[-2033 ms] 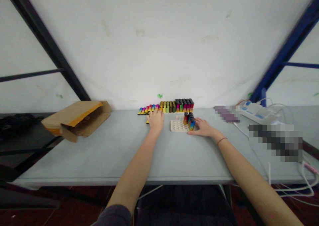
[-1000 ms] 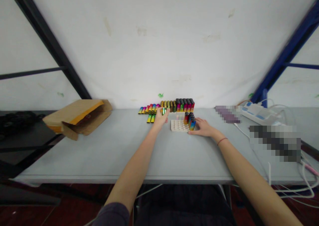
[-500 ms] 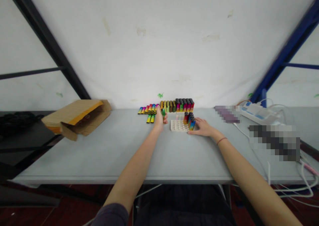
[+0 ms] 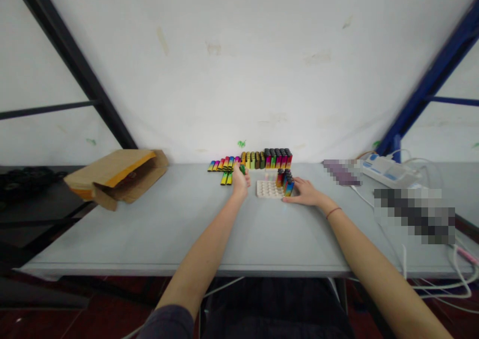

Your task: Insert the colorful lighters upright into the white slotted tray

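My left hand (image 4: 240, 182) is closed around a small green tube (image 4: 243, 169), whose end shows above the fingers; the rest of it is hidden. Just left of that hand, several rainbow-coloured tubes (image 4: 226, 163) lie flat, with a pair of yellow-green tubes (image 4: 226, 178) nearer to me. A white tray (image 4: 268, 189) with round holes sits right of the hand. Several black-topped rainbow tubes (image 4: 288, 185) stand upright at its right end. My right hand (image 4: 307, 192) grips the tray's right front corner, thumb at the front edge and fingers along the side beside the tubes.
Behind the tray stand rows of yellow-topped tubes (image 4: 253, 160) and black-topped tubes (image 4: 278, 158) near the wall. An open brown paper package (image 4: 116, 172) lies at the left. A white power strip (image 4: 389, 172) and cables (image 4: 462, 279) occupy the right side.
My left hand has come slightly nearer to me and turned, with the green tube now pointing up out of the fist. My right hand stays at the tray.
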{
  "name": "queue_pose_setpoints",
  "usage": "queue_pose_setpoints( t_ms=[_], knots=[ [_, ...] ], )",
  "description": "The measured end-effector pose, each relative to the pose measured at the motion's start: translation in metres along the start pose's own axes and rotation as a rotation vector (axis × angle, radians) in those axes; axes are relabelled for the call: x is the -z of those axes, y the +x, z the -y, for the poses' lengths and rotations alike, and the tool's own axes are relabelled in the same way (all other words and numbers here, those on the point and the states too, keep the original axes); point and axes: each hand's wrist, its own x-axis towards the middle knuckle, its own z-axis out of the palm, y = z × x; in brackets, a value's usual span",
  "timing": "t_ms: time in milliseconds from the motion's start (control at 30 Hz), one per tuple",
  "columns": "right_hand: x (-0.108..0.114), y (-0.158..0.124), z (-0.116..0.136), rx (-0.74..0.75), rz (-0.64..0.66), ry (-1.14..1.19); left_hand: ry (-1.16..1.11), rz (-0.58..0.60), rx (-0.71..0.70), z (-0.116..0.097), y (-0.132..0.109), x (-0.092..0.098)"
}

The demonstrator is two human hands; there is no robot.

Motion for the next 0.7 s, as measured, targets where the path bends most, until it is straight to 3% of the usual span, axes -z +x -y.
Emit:
queue_pose_setpoints(
  t_ms=[700],
  knots=[
    [-0.0031,0.0005,-0.0020,0.023,-0.024,0.015,0.065,0.066,0.065,0.0020,-0.0089,-0.0079]
  ],
)
